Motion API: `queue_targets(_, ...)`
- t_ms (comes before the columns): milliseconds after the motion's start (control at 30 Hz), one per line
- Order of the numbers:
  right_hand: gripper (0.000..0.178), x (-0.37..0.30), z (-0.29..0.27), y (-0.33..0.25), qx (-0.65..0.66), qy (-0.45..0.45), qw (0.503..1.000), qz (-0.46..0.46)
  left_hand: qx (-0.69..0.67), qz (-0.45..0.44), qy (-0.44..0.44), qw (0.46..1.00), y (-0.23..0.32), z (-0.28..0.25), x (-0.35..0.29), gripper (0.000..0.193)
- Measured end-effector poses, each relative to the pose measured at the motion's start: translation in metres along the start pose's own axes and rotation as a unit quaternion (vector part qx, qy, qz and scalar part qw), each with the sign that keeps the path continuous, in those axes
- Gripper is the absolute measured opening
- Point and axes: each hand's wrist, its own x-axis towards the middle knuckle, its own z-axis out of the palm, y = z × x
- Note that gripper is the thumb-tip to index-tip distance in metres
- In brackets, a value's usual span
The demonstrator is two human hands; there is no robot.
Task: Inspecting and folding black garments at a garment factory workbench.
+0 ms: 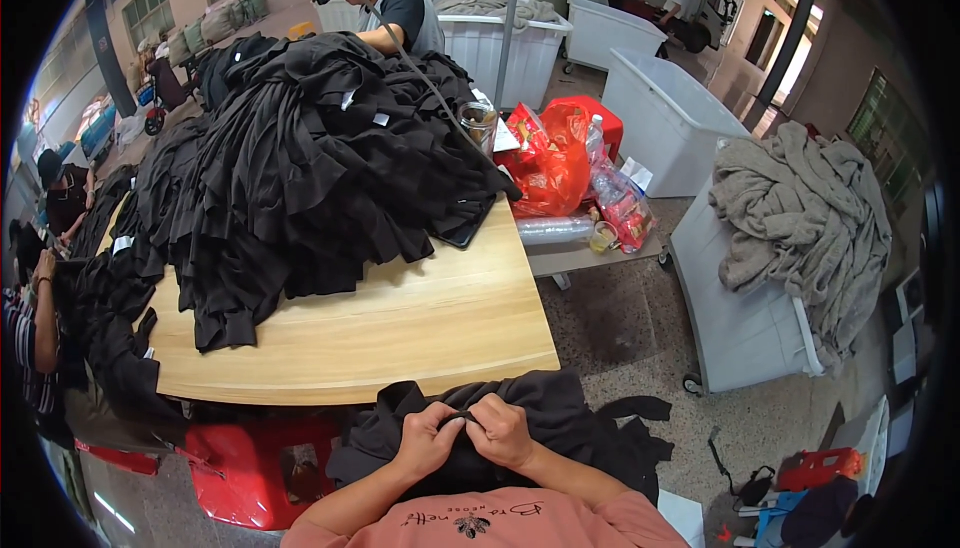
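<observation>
A dark garment point(560, 410) lies bunched across my lap at the table's near edge. My left hand point(430, 436) and my right hand point(499, 430) meet over it, fingers closed, pinching a fold of its cloth between them. The hands are almost touching, thumbs toward each other. Which part of the garment is pinched cannot be made out. Beyond my hands, a large heap of dark garments point(290, 168) covers much of the wooden table point(450, 308). Small white labels show on several of them. A dark phone point(462, 224) lies at the heap's right edge.
Right of the table, a low bench holds a red plastic bag point(553, 173), a glass jar point(478, 126) and bottles. White wheeled bins point(745, 298) stand farther right, one piled with grey cloth point(800, 208). A red stool point(240, 478) is at lower left. Other people work across and left.
</observation>
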Motion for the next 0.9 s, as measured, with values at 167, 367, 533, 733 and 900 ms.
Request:
queue_targets(167, 0.026, 0.007, -0.010, -0.002, 0.021, -0.072, 0.997, 0.021, 0.185, 0.187, -0.063, 0.963, 0.014, -0.027, 0.018, 0.012)
queue_targets(367, 0.030, -0.013, -0.040, -0.003, -0.037, -0.122, 0.991, 0.026, 0.295, 0.199, -0.119, 0.927, 0.023, -0.081, 0.029, 0.012)
queue_targets(533, 0.026, -0.022, -0.051, -0.006, 0.029, -0.109, 0.988, 0.104, 0.171, 0.088, -0.117, 0.974, 0.003, -0.093, 0.018, 0.010)
queue_targets(733, 0.021, -0.020, -0.049, -0.001, 0.021, -0.092, 0.986, 0.135, -0.149, -0.015, -0.110, 0.983, -0.003, -0.095, 0.016, 0.007)
queue_targets(900, 0.021, -0.020, -0.052, 0.001, 0.018, -0.081, 0.990, 0.112, -0.420, -0.010, -0.071, 0.905, 0.001, -0.097, 0.014, 0.005)
